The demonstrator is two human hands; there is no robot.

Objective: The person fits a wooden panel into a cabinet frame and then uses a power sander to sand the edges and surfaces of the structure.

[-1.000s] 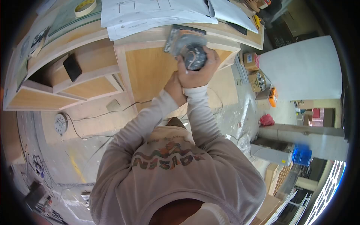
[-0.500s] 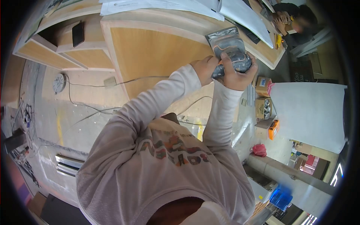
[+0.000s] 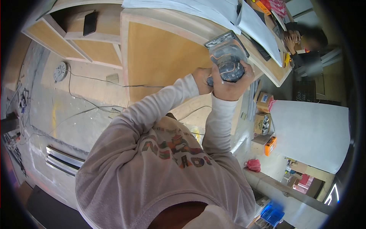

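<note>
A dusty dark power sander (image 3: 228, 63) with orange trim stands against the pale wood edge of a cabinet (image 3: 164, 53), its flat pad tilted toward that edge. My right hand (image 3: 232, 84) is wrapped round the sander's rounded body, thumb on one side and fingers on the other. Beside it, my left hand (image 3: 203, 79) is closed at the back end of the tool, its fingers partly hidden behind the sander. A grey cable (image 3: 141, 86) runs along the left past my sleeve.
White paper sheets (image 3: 183, 7) and a board lie on the cabinet top. A phone (image 3: 90, 23) rests in the open compartment. A cable reel (image 3: 60, 72) sits on the floor. Cartons (image 3: 263, 124) stand at right. Another person's hands (image 3: 292, 38) show at the upper right.
The view has shifted, so the cabinet appears farther right and lower. Both hands keep hold of the sander, which has turned slightly and moved a little along the edge.
</note>
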